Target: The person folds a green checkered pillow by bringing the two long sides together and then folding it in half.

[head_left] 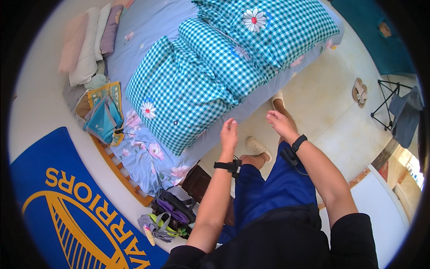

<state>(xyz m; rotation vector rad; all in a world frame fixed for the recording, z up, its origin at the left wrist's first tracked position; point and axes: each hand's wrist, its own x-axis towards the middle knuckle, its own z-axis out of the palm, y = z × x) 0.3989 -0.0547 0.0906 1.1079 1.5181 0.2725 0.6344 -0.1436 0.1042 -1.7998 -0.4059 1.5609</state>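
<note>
My left hand (pixel 229 134) is raised in front of the bed's edge, holding nothing, its fingers loosely bent and open. Level with it, my right hand (pixel 281 123) is also empty, with loosely extended fingers pointing inward. Neither touches anything. Nearest to my left hand is a teal-and-white checked pillow (pixel 172 92) with a daisy on it. Beside that pillow lies a rolled or folded checked piece (pixel 219 56), and farther right a larger checked pillow (pixel 291 33). All three rest on a pale blue floral sheet (pixel 154 163).
Folded bedding (pixel 85 45) and a blue-and-yellow cloth bundle (pixel 105 114) sit along the bed's left side. Several bags (pixel 172 213) are piled at lower left, by a blue-and-gold banner (pixel 45 152). Sandals (pixel 359 93) and a black folding frame (pixel 387 105) stand at right.
</note>
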